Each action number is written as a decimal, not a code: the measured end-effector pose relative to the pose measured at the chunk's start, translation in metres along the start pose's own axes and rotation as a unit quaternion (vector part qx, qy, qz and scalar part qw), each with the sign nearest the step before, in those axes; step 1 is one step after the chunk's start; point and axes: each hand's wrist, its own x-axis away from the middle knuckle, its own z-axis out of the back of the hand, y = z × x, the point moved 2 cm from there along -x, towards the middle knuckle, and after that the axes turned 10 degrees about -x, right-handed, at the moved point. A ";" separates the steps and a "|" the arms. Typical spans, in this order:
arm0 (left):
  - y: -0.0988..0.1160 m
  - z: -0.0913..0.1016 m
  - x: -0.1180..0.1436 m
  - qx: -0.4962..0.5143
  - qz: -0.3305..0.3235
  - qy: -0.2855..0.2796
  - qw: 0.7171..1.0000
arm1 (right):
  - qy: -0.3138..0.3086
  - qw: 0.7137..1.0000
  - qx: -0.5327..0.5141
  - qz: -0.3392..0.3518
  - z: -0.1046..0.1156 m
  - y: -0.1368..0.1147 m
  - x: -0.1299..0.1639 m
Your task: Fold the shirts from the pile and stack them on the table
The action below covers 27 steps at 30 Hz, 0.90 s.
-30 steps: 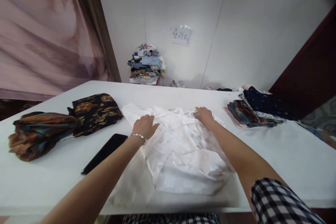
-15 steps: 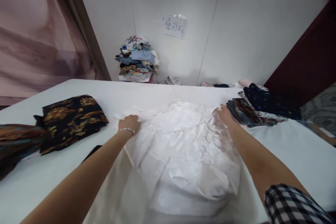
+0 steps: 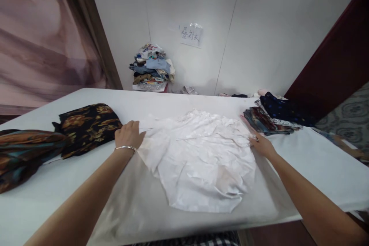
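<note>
A crumpled white shirt (image 3: 201,157) with a slight sheen lies spread on the white table in front of me. My left hand (image 3: 129,135), a silver bangle on its wrist, rests at the shirt's left side, close to a folded black cloth with a brown floral print (image 3: 89,128). Its fingers are stretched out and the thumb stands apart. At the opposite edge, my right hand (image 3: 263,146) has its fingers closed on the fabric. Parts of those fingertips are hidden by the shirt.
A brown and teal cloth (image 3: 29,155) lies at far left. Folded garments (image 3: 266,121) are stacked at right, with a dark blue spotted one (image 3: 284,109) on top. Behind the white table (image 3: 311,169), a clothes pile (image 3: 152,67) stands by the wall under a paper sign (image 3: 191,35).
My left hand has shifted left, off the shirt's edge towards the floral cloth. My right hand has come down and outward along the right side. The shirt's lower part lies flatter, and the view has tilted.
</note>
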 end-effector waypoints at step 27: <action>0.058 0.009 0.161 0.093 -0.300 0.000 0.949 | -0.152 0.933 -0.216 0.245 0.009 -0.095 0.186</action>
